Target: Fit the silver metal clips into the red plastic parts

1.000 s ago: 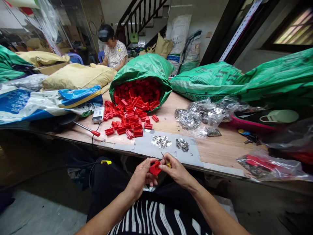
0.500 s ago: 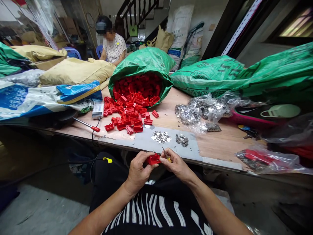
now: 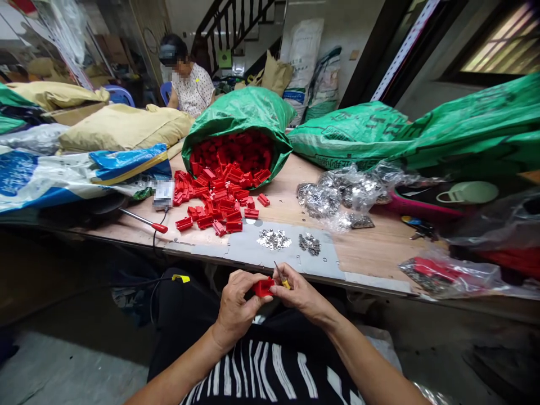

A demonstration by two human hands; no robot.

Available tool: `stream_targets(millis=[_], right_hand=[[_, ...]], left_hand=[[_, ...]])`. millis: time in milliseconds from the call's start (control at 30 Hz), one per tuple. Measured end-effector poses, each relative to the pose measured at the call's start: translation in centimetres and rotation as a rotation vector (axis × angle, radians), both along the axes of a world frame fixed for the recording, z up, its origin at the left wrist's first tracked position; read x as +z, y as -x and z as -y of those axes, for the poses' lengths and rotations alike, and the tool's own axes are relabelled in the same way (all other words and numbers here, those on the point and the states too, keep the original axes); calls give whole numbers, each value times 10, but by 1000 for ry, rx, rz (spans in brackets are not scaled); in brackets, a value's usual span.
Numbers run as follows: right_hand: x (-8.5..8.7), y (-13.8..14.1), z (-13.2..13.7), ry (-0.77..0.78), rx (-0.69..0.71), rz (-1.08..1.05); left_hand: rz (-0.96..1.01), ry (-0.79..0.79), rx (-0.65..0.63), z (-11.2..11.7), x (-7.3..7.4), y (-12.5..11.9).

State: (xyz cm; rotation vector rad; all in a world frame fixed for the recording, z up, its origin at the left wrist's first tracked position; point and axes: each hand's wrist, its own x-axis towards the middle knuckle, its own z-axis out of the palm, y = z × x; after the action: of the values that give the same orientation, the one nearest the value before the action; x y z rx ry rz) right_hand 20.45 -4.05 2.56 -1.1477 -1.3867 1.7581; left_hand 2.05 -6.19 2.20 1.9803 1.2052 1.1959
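Beyond the wood-toned workbench (image 3: 358, 256), a dark stair railing (image 3: 225, 25) rose against the back wall, and a co-worker (image 3: 194, 87) in a spotted top sat with head bent. Across the bench, a green sack (image 3: 242, 104) lay with its mouth toward the wearer, red plastic parts (image 3: 219, 205) spilling out of it. At the near edge a grey sheet (image 3: 240, 248) carried a pile of bright metal pieces (image 3: 274, 239) and, just right of it, a smaller, darker metal pile (image 3: 309, 244). Clear plastic bags (image 3: 318, 199) of metal parts sat farther right.

Just off the bench's near edge, above the lap, the left hand (image 3: 237, 295) pinched a single red part (image 3: 263, 287), thumb on the near side and forefinger along the far side, with no more gap than the part's own thickness. The right hand (image 3: 298, 288) met its other end with the thumb tip, while its fingers were curled tightly round a yellow-handled tool (image 3: 286, 283). The red part lay between the two sets of fingertips, its long axis running roughly left to right, its hollow seemingly turned upward; its left end was hidden by fingers. The tool's thin metal shaft pointed forward and slightly left, toward the sheet, clear of the part.
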Motion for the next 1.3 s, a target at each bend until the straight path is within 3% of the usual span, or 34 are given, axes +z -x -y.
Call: stream_targets(millis=[133, 667, 833, 933, 1000, 1100, 1200, 1300], right_hand=[[2, -4, 5, 85, 44, -61], [0, -5, 9, 129, 31, -129], [-4, 1, 10, 231, 60, -297], [-1, 1, 6, 220, 82, -277], [3, -2, -4, 134, 103, -182], [8, -9, -29, -208, -2, 183], [8, -13, -56, -573, -153, 657], [3, -12, -74, -738, -128, 871]], left_hand=[[15, 20, -44, 2, -4, 0], [70, 32, -84, 5, -5, 4], [174, 48, -143, 2, -9, 7], [299, 134, -120, -2, -14, 9], [435, 265, -85, -3, -17, 10], [653, 464, -57, -5, -16, 9], [774, 537, -62, -6, -13, 8], [841, 568, -52, -6, -11, 8]])
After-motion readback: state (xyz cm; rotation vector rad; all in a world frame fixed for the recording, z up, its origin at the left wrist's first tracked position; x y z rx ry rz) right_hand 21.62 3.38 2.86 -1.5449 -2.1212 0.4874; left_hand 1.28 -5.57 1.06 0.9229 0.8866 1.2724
